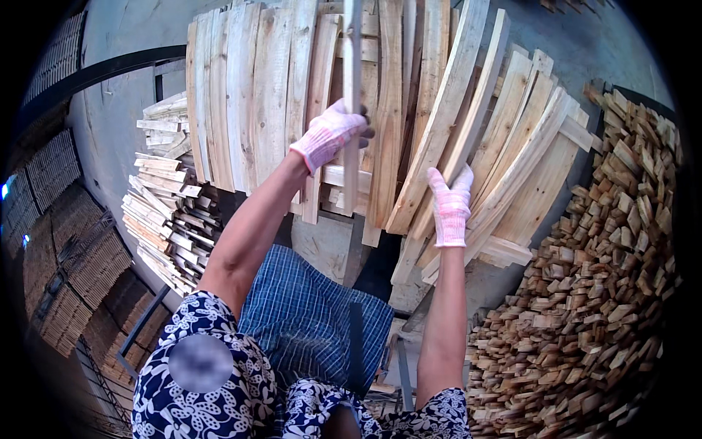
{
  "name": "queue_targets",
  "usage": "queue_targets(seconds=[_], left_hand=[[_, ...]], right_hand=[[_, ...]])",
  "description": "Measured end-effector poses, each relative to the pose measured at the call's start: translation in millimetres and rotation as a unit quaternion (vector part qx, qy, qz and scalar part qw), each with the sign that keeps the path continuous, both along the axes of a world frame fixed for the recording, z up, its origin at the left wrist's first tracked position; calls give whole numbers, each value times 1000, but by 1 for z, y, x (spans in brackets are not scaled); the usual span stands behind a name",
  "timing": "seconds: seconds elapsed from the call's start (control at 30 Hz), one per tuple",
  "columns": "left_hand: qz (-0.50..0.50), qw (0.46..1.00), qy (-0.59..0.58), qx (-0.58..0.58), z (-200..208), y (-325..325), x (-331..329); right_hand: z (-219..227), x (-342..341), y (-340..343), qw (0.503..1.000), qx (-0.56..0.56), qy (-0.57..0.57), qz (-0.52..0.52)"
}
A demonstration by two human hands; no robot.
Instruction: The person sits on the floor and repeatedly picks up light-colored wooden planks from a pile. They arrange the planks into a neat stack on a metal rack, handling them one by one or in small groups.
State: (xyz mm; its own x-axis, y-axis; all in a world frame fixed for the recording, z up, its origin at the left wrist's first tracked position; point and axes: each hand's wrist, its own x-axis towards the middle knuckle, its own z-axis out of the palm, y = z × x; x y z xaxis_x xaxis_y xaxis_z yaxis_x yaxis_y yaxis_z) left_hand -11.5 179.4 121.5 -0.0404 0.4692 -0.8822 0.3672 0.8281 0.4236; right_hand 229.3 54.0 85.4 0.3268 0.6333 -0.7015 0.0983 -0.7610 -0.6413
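My left hand (pixel 329 137), in a pink and white knitted glove, grips a narrow wooden board (pixel 352 66) seen nearly edge-on, its fingers wrapped round it. My right hand (pixel 451 208), gloved the same way, closes on the near end of a wooden strip (pixel 482 91), thumb on one side and fingers on the other. Around both hands spread pale planks, some with knots. To the left they lie side by side in a row (pixel 267 95); to the right they fan out at a slant, overlapping, like the wide plank (pixel 446 110) beside my right hand.
A tall heap of short wood pieces (pixel 585 293) rises at the right. Left of the planks lies a pile of thin offcuts (pixel 168 219). Stacked wood (pixel 80 271) stands at the far left, near a dark metal bar (pixel 117 69). Below is a blue checked apron (pixel 307 314).
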Motion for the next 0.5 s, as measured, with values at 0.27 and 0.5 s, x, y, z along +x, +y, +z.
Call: queue_targets(seconds=[0.27,0.5], left_hand=[[-192,857,370,305,-13,-103,-34],[-279,801,426,315,-57,-130,-62]], right_hand=[[54,-49,8,979,7,-197,45],[60,-76,32,957,-11,-265,115]])
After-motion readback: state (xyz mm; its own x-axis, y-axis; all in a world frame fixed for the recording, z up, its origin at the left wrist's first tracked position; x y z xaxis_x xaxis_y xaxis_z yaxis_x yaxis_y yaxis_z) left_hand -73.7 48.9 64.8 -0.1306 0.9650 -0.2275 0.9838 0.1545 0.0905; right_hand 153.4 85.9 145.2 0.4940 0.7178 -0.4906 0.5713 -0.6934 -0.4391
